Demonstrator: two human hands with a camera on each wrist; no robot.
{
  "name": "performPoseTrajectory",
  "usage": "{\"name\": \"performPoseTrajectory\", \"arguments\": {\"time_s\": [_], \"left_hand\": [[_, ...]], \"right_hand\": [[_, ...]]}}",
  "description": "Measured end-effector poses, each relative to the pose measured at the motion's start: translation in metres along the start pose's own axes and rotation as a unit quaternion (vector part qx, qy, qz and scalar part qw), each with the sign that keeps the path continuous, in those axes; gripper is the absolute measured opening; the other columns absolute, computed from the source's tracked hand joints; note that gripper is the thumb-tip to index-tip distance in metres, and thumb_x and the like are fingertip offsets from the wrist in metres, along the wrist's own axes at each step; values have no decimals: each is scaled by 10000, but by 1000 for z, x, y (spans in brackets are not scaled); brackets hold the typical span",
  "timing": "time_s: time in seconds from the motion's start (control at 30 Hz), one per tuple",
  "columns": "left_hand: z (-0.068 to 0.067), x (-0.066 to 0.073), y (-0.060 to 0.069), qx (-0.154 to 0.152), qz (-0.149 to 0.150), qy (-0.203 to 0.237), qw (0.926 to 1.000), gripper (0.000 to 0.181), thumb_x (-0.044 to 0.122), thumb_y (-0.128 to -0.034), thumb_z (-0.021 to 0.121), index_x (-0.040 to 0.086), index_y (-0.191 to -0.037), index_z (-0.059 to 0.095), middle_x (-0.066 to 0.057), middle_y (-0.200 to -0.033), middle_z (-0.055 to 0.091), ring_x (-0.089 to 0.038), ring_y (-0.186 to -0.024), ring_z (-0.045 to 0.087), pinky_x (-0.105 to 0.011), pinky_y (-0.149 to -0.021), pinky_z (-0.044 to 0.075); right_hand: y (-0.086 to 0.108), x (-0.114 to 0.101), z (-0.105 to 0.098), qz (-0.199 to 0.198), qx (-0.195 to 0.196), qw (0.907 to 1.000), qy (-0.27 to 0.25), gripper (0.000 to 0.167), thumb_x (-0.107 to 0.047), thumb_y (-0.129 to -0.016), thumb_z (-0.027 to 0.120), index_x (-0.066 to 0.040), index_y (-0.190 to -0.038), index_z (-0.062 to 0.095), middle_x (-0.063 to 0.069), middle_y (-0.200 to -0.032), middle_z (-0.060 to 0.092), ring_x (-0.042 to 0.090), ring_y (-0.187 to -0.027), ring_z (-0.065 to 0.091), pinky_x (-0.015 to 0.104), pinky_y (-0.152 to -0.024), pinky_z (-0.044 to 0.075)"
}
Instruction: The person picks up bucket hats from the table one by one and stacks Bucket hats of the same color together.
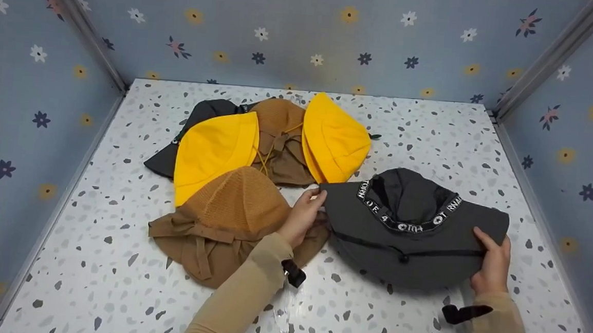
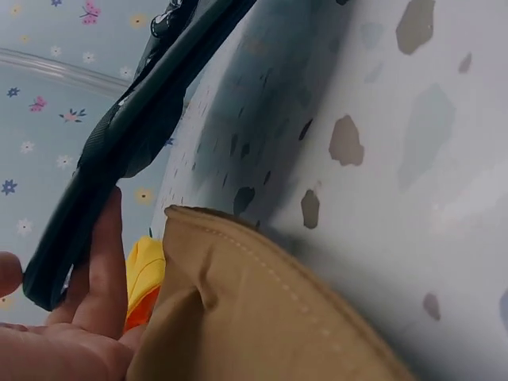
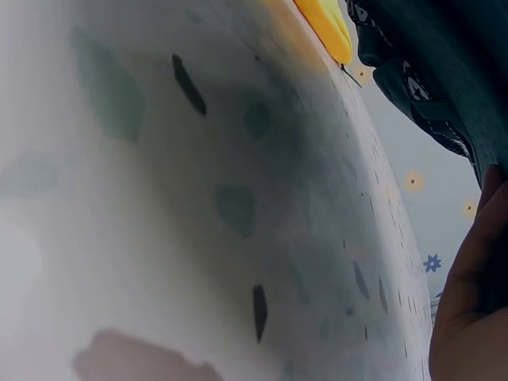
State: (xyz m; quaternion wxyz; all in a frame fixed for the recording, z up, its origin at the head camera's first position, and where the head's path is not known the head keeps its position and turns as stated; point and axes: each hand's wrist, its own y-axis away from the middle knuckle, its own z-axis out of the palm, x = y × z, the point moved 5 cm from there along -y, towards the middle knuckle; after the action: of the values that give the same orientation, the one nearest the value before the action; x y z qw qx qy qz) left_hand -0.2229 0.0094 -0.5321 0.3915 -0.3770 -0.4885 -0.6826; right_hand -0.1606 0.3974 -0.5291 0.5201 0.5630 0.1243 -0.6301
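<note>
A dark grey hat (image 1: 364, 237) with a wide brim and a lettered inner band is held between both hands at the right of the table. The left hand (image 1: 304, 216) pinches the brim's left corner; in the left wrist view, thumb and fingers (image 2: 103, 278) lie on either side of the dark brim (image 2: 59, 230). At the brim's right side the right hand (image 1: 494, 263) grips the edge, thumb on the upper face. In the right wrist view this hand (image 3: 476, 294) shows at the right edge, against the dark hat (image 3: 468, 63). A black cord with a toggle crosses the brim.
A brown hat (image 1: 243, 199) lies beside and partly under the left forearm. Behind it are a yellow hat (image 1: 215, 146), another yellow hat (image 1: 334, 138), a second brown hat (image 1: 279, 116) and another dark hat (image 1: 212, 110), overlapping. Flower-patterned panels (image 1: 314, 39) enclose the speckled table (image 1: 128, 300).
</note>
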Motion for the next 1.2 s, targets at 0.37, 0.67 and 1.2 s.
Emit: {"name": "performPoseTrajectory", "arguments": {"time_s": [0.37, 0.67, 1.2], "left_hand": [[0, -1, 1, -61, 45, -590, 9982, 502, 184, -1051, 486, 16, -1498, 330, -204, -1225, 646, -155, -891, 670, -372, -912, 553], [-3, -1, -1, 198, 9, -1258, 9919, 494, 174, -1016, 548, 92, -1477, 391, -62, -949, 625, -105, -765, 575, -260, -740, 486], [-5, -1, -1, 368, 132, -1937, 9803, 414, 131, -1006, 553, 59, -1406, 476, -156, -1043, 623, -162, -849, 571, -236, -746, 461]], "right_hand": [[-2, 7, -10, 100, 220, 9982, 553, 704, -174, -928, 701, -346, -1499, 327, -162, -1463, 396, 19, -1246, 436, 187, -1130, 322], [-4, 12, -13, 139, 186, 9968, 769, 729, -163, -934, 692, -348, -1522, 303, -142, -1524, 356, 27, -1281, 428, 179, -1118, 339], [-8, 20, -15, 170, 377, 9910, 1272, 726, -186, -951, 673, -303, -1538, 263, -114, -1477, 397, 67, -1314, 433, 182, -1105, 362]]}}
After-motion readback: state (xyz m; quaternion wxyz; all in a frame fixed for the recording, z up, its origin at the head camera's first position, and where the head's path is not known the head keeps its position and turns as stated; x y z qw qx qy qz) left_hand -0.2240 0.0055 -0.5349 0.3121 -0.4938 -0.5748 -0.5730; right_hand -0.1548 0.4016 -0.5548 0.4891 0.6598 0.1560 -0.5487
